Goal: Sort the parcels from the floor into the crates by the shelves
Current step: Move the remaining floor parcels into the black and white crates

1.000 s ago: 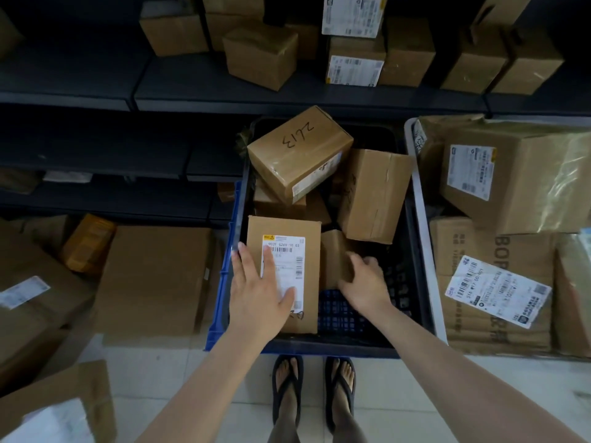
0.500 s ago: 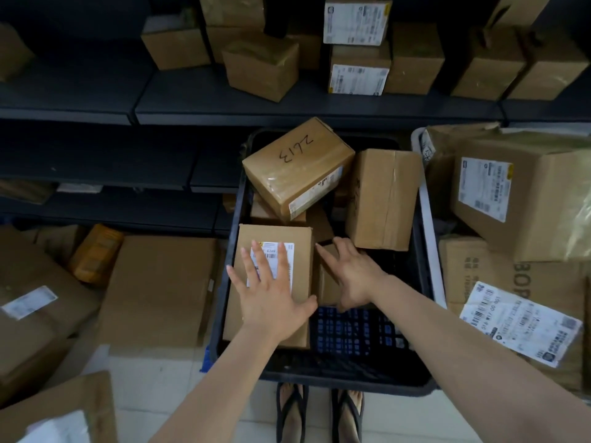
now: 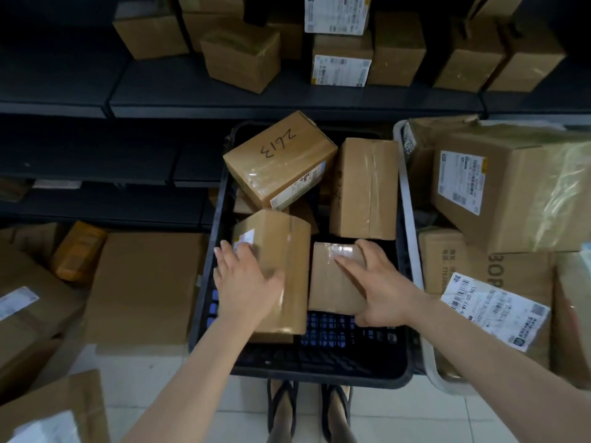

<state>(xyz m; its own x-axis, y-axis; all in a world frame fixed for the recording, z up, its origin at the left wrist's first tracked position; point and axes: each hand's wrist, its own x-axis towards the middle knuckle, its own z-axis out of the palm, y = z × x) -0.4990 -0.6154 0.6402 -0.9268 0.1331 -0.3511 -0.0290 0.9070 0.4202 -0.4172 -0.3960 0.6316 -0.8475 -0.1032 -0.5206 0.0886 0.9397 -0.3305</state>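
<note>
dim, shelves point(image 3: 224, 100) near black (edges bowed), hands slightly blurred.

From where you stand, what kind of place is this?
Probably a parcel depot or stockroom: dark shelves loaded with labelled cardboard boxes, a black crate of parcels on the tiled floor, one box hand-marked 2613.

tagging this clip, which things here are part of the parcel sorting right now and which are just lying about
In the job:
left hand on tall box
right hand on small taped box
black crate

Lying about:
shelf boxes
flat box on floor
box marked 2613
</note>
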